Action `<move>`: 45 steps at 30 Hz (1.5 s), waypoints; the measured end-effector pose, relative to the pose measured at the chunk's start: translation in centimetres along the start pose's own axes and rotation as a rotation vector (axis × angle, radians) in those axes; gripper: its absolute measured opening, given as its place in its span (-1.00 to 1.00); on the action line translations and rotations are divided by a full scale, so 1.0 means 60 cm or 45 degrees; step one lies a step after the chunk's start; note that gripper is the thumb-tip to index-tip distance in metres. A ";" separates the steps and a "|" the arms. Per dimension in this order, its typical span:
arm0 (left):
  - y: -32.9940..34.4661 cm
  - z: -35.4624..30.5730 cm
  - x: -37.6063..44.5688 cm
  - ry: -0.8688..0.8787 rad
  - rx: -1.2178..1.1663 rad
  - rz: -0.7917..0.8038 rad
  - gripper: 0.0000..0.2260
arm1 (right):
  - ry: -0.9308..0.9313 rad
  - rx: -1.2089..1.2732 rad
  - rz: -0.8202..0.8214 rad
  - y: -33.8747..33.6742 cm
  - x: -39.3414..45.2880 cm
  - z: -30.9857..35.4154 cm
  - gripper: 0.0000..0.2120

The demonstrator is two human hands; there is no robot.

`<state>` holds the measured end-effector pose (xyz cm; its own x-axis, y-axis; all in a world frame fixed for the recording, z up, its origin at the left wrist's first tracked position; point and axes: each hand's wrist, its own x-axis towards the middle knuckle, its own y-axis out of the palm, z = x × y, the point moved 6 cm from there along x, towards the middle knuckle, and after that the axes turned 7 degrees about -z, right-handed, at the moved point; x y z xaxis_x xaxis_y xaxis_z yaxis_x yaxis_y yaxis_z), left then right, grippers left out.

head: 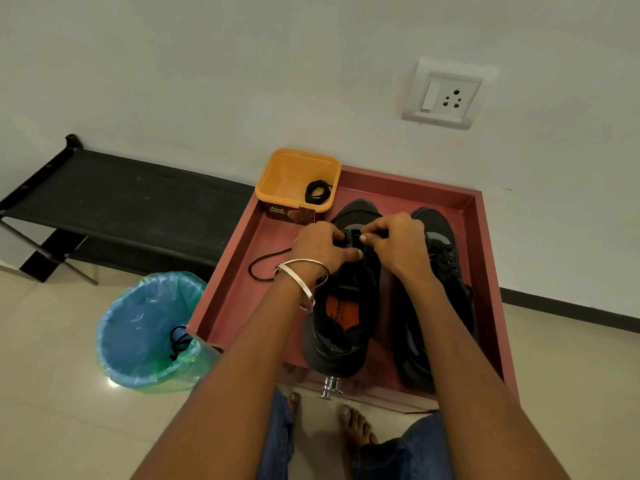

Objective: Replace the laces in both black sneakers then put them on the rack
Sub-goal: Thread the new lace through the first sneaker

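Two black sneakers lie side by side in the red tray in front of me, toes pointing to the far wall. Largest of all, the black rack stands at the far left against the wall, well apart from the shoes. The tray sits to its right on the tiled floor, and just beside its near left corner is the blue bin with a green liner and a black lace lying inside.

The right sneaker rests flat near the tray's right wall, its laces threaded. The left sneaker lies just beside it, its orange insole showing through the opening. An orange tub stands at the tray's far left corner, holding a coiled black lace.

My left hand, a pair of metal bangles on its wrist, grips the left side of the left sneaker's eyelet area with fingers curled round it. My right hand pinches the lace at the eyelets, thumb and fingertips closed on it. A loose loop of that lace trails out to the left across the tray floor, near my left wrist.
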<state>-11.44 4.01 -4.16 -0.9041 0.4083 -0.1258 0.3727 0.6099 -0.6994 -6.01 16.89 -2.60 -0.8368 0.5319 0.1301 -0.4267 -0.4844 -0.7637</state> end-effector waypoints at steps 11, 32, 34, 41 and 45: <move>-0.001 0.011 0.006 -0.074 -0.132 -0.096 -0.64 | 0.071 -0.149 -0.051 0.032 -0.002 -0.002 -0.85; 0.000 0.028 0.020 -0.036 -0.080 -0.255 -0.86 | 0.725 0.219 -0.035 0.084 -0.004 -0.037 -0.74; 0.000 0.029 0.022 -0.025 -0.071 -0.253 -0.87 | 0.695 0.183 -0.026 0.085 -0.001 -0.040 -0.67; -0.007 0.028 0.021 -0.033 -0.059 -0.310 -0.91 | 0.639 -0.024 0.015 0.083 -0.003 -0.026 -0.73; -0.010 0.027 0.017 -0.032 -0.039 -0.317 -0.91 | 0.647 -0.044 0.056 0.083 -0.008 -0.019 -0.68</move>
<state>-12.94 2.98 -5.00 -0.9737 0.2259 0.0302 0.1433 0.7099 -0.6895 -7.30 15.03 -7.18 -0.5775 0.7863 -0.2198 -0.3764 -0.4954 -0.7829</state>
